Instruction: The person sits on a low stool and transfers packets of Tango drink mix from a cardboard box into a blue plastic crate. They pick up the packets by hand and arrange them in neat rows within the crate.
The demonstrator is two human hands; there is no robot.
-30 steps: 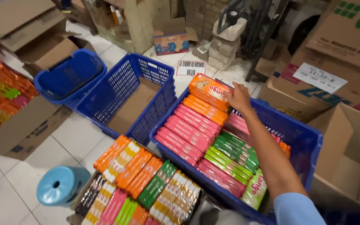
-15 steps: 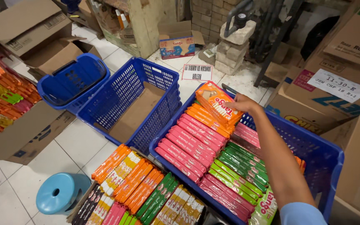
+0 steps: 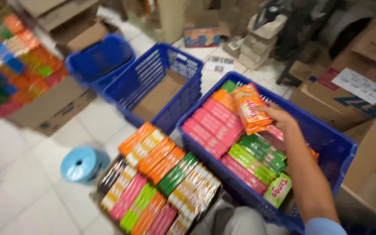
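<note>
Blurred view looking down at a tiled stockroom floor. Far left, an open cardboard box holds rows of bright snack packs. Nearer, a small light-blue stool stands beside a carton of packs in orange, pink, green and brown. Behind it sits a blue plastic crate, lined with cardboard. To the right, a second blue crate is packed with pink, green and orange wafer packs. The right hand grips an orange wafer pack, lifted just above the pink rows. The left hand is out of sight. The pack seems mid-transfer; it would next need a free slot and a steady lowering.
</note>
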